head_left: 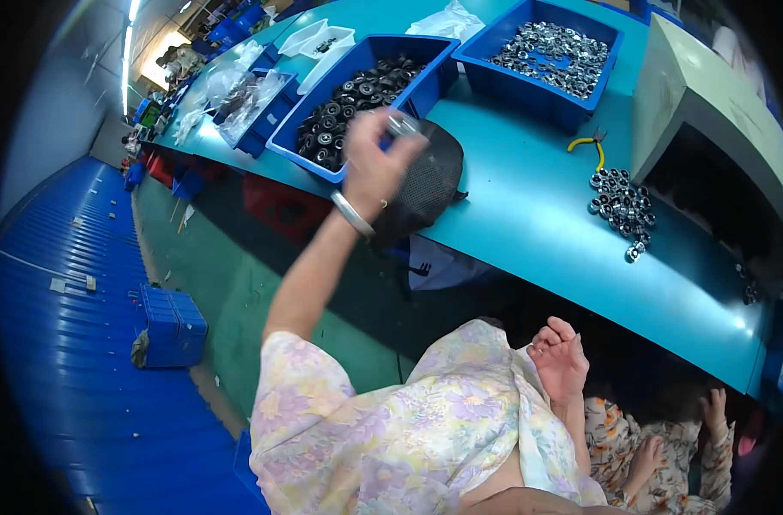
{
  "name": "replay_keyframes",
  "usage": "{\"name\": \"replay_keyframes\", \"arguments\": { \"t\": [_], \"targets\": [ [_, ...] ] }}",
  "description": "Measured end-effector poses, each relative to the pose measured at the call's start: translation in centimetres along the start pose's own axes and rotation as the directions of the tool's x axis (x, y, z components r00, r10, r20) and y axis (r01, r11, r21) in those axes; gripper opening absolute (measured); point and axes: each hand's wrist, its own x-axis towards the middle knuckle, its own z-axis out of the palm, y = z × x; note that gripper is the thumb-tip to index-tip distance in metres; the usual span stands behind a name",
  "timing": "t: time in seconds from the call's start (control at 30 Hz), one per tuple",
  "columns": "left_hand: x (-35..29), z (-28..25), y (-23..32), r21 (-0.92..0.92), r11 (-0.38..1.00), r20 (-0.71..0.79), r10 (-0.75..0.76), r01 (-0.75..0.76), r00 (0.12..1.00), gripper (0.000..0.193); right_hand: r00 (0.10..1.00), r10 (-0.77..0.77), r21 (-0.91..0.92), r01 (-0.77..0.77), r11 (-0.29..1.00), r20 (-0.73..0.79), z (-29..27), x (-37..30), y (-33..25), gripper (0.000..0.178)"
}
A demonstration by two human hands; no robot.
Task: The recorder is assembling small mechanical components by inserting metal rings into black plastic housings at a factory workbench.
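Observation:
My left hand (373, 161), with a silver bangle (352, 215) at its wrist, reaches out over the table edge. Its fingers are closed on a small shiny metal ring part (403, 126), partly hidden by the hand. Just beyond is a blue bin of black wheel-like parts (324, 122). Beneath and beside that hand lies a black mesh-covered piece (433, 176), its kind unclear. My right hand (563, 360) rests near my lap, palm up, fingers loosely bent, with nothing visible in it.
A second blue bin (529, 93) holds silver ring parts. Yellow-handled pliers (599, 154) lie by a pile of silver parts (622, 206), near a pale machine housing (709, 94). White trays (318, 39) stand farther back. Another person's patterned sleeve (606, 429) shows at lower right.

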Motion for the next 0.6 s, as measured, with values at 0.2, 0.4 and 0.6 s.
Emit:
{"name": "replay_keyframes", "arguments": {
  "t": [0.2, 0.4, 0.6],
  "targets": [
    [4.0, -1.8, -5.6, 0.385, 0.917, -0.074, 0.144, -0.105, 0.987, 0.055, 1.000, -0.009, -0.056, 0.010, 0.998, 0.021, 0.2, 0.9, 0.5, 0.044],
    [-5.2, 9.7, 2.6, -0.103, 0.964, 0.452, 0.264, -0.244, 0.852, 0.027, 0.992, 0.097, -0.320, -0.119, 0.940, -0.085, 0.5, 1.2, -0.1, 0.032],
    [-10.6, 19.9, 5.5, -0.367, 0.906, 0.571, 0.400, -0.213, 0.717, 0.024, 0.925, -0.343, -0.800, 0.080, 0.595, -0.162, 0.4, 3.1, -6.9, 0.017]
  ]
}}
